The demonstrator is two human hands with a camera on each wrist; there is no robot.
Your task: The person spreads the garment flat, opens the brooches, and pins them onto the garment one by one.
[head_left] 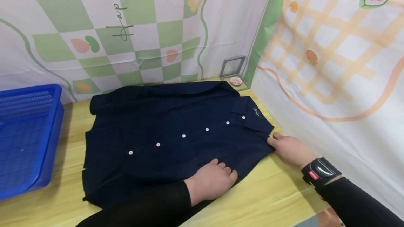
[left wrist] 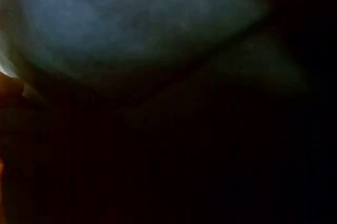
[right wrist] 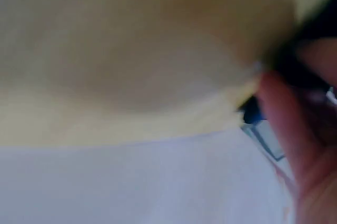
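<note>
A navy button-up shirt (head_left: 170, 132) lies spread flat on the yellow wooden table (head_left: 268, 199), front side up with its row of white buttons (head_left: 183, 136) running from about 8 o'clock up toward the collar (head_left: 252, 113) at 2 o'clock. The left hand (head_left: 211, 183) rests palm-down on the near side seam, fingers straight and close together, pressing the cloth to the table. The right hand (head_left: 290, 148) sits at the shirt's 3 o'clock edge, just below the collar, thumb and fingertips pinching the shoulder fabric; the right wrist view is too blurred to confirm the pinch more finely, and the left wrist view is dark. The shirt looks thin, soft and light, likely to drape, crease and slide on the smooth tabletop, so it handles best taken at seams, shoulders or hem corners instead of mid-panel. A blue plastic basket (head_left: 28, 139) stands at 9 o'clock, near the shirt's hem end.
</note>
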